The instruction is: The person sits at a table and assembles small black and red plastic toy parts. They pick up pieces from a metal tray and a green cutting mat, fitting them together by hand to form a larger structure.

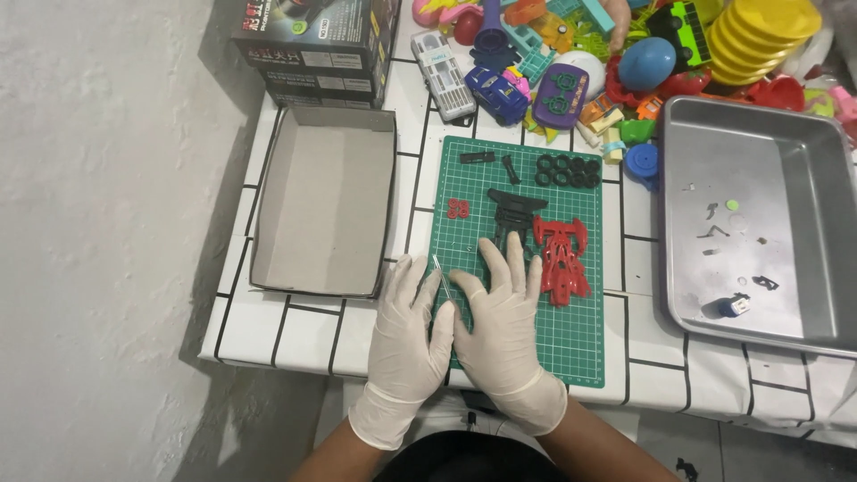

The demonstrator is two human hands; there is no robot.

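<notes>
The 2 white-gloved hands, left hand (409,332) and right hand (500,326), lie spread flat on the green gridded cutting mat (571,344), a thin metal tool (443,278) between them, beside the red plastic toy-car body (562,257).

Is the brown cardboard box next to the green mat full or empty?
Empty. The cardboard box lies open, and only its bare inside bottom and walls show.

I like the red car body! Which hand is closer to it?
Right. The right hand lies flat on the green mat, its fingers just beside the red car body. The left hand is farther off, at the mat's left edge.
</notes>
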